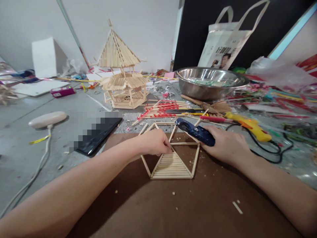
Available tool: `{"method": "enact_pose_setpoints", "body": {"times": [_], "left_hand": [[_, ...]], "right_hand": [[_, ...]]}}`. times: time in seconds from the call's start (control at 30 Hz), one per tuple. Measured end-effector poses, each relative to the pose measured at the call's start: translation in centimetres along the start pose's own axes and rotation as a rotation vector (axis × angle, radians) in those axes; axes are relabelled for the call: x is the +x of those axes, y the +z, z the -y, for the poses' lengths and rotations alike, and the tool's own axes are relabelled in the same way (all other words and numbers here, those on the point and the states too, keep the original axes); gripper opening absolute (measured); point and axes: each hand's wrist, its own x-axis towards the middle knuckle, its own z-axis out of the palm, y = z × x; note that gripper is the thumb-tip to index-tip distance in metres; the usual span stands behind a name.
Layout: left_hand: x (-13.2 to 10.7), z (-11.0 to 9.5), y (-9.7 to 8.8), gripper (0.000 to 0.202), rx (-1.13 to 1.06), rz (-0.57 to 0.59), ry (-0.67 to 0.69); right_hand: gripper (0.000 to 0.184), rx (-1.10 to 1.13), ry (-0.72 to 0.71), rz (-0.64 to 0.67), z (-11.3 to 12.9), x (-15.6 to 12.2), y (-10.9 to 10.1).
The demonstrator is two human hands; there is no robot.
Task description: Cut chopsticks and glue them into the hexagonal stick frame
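A six-sided frame of thin wooden sticks (195,160) lies on a brown board (158,208). Its near triangular section (172,168) is filled with parallel sticks that shorten toward the middle. My left hand (157,142) is closed in a pinch at that triangle's tip, and whatever is between the fingertips is hidden. Over the frame's right side, my right hand (225,143) grips a dark blue hand tool (195,131), its far end pointing left; the exact kind of tool is unclear.
Behind stands a stick-built pavilion (123,82). A steel basin (210,84), a yellow glue gun (250,125) with a black cord and red-marked sticks (163,108) lie beyond the frame. On the left are a black phone (99,137) and a white corded device (48,119).
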Motion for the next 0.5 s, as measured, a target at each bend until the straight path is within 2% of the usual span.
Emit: {"method": "enact_pose_setpoints", "body": {"times": [0.5], "left_hand": [[0.05, 0.49, -0.09, 0.024, -0.068, 0.037, 0.014]], "right_hand": [[0.046, -0.007, -0.001, -0.011, -0.11, -0.02, 0.25]]}}
